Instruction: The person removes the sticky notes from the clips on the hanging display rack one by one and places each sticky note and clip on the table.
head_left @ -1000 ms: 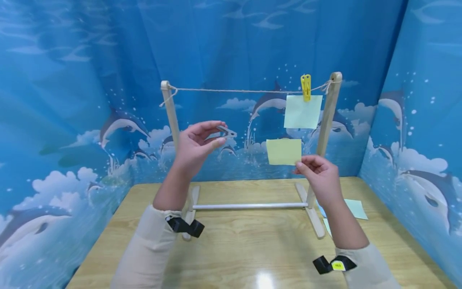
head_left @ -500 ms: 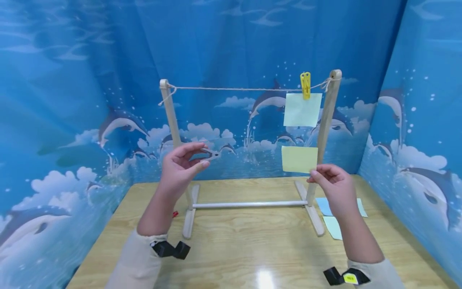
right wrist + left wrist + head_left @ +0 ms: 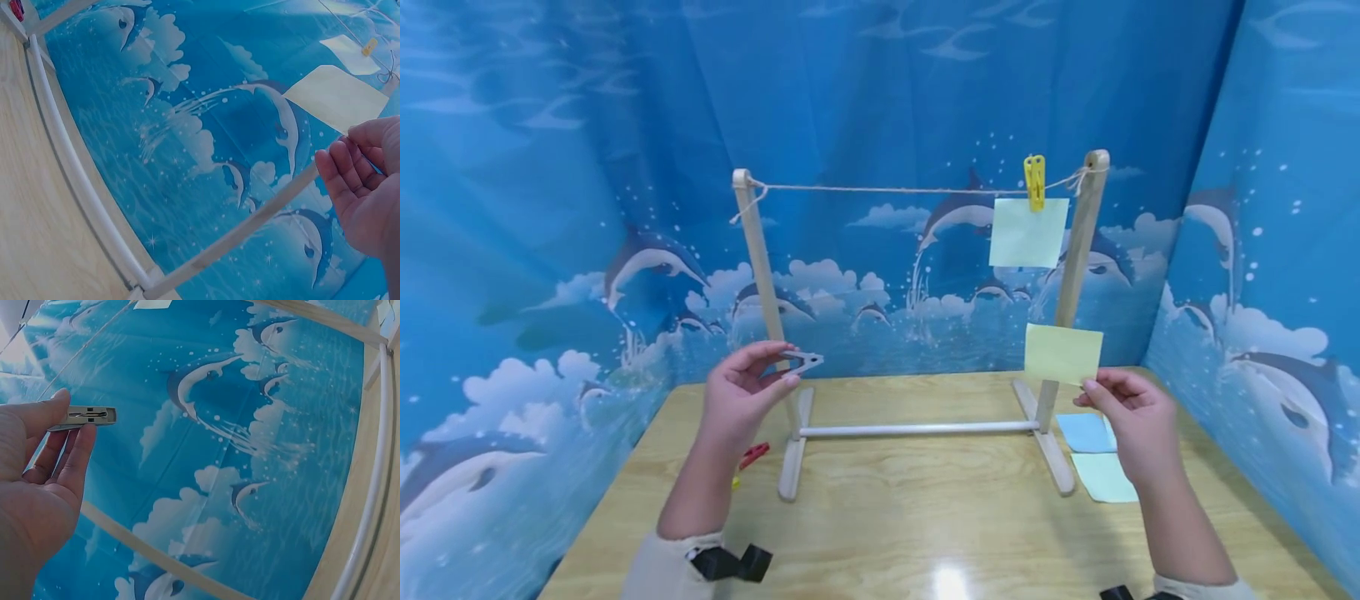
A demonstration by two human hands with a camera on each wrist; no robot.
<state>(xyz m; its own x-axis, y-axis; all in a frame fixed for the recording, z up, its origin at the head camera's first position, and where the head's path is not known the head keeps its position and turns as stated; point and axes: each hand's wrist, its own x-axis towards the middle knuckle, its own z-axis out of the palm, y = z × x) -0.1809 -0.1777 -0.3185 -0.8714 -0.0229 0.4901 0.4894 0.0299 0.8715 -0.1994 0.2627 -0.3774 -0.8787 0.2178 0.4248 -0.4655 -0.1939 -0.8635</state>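
Observation:
My left hand pinches a grey clothespin between thumb and fingers, in front of the rack's left post. In the left wrist view the clothespin points away from the fingertips. My right hand pinches a pale yellow paper sheet by its lower right corner, before the right post. In the right wrist view that sheet stands out flat from the thumb. Above it, a pale green sheet hangs from the string under a yellow clothespin.
The string is tied between two wooden posts, joined low down by a white rod. Blue paper and pale green paper lie at the right on the wooden table. A red clothespin lies beside my left forearm.
Both hands have moved down and apart, the left with the grey clothespin and the right with the yellow sheet. The hanging sheet has stayed in place.

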